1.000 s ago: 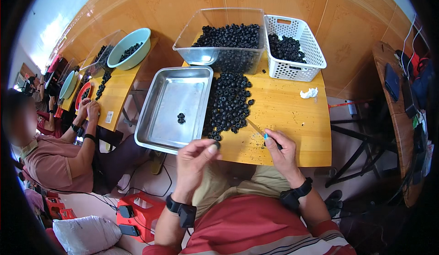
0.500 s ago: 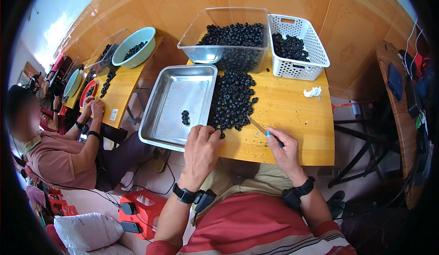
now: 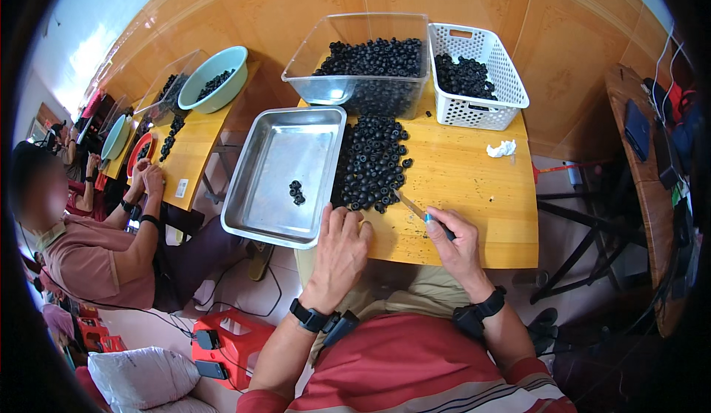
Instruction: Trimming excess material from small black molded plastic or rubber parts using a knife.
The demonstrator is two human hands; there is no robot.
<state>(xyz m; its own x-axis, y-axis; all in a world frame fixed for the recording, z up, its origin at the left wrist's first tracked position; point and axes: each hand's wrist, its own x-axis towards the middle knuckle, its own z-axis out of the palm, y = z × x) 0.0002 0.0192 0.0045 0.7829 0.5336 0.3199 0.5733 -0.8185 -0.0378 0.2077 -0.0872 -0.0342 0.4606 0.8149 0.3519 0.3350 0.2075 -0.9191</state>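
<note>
Hands, two, mine, set apart from each other: left hand (image 3: 342, 244), palm down, fingers bent at the near edge of a loose pile of small black ring-shaped pieces (image 3: 374, 163); whether it grips one underneath I cannot tell. Right hand (image 3: 453, 241), closed round the dark handle of a slim tool (image 3: 409, 203), its tip slanting away to my left, just beside the pile's near right corner. One dark strap on each of my wrists. The pile lies on a yellow wooden surface (image 3: 474, 191), against the right side of a shallow metal tray (image 3: 278, 150), which holds one small cluster of black pieces (image 3: 296, 192) in its nearer half. Dark crumbs, scattered to the right of the pile. Behind the pile, one clear bin (image 3: 318, 89), heaped with more black pieces; to its right, one white perforated basket (image 3: 474, 117), partly filled with the like. One crumpled white wad (image 3: 501, 149), near the surface's right edge. To my left, one seated co-worker (image 3: 96, 257) in a dusky pink shirt, at a second yellow surface (image 3: 191, 150) bearing a pale green basin (image 3: 232, 96) of black pieces. On the floor below, one red stool (image 3: 248, 339) and one white sack (image 3: 141, 377).
</note>
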